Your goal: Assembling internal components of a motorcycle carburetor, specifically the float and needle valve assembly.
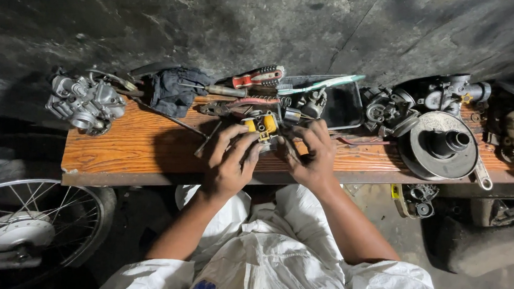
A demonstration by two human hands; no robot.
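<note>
White fabric of the person's clothing (274,262) is seen nearest the camera, with both bare forearms extended from it toward a wooden bench (128,146). A small metal carburetor part with a yellow float (261,127) is held between the two hands at the middle of the bench, just above its surface. Its body is grey metal and grimy; the yellow plastic piece is seated on top, with dark round openings visible in it. The left hand (229,163) is curled, its fingers closed against the left side of the part. The right hand (312,156) is likewise curled, its fingertips pressed to the right side of the part; whether a thin tool is also pinched there cannot be told.

Behind the part, a red-handled screwdriver (257,77) and pliers with reddish grips (238,104) are laid near a dark blue rag (175,90). A complete grey carburetor (83,103) is placed at the left end of the bench, well apart from the hands. A shallow black tray (344,105) is set just beyond the right hand, and a round metal pulley disc (438,145) with a dark hub is rested further right, among other engine castings (447,93). A spoked motorcycle wheel (30,226) is visible below the bench at lower left.
</note>
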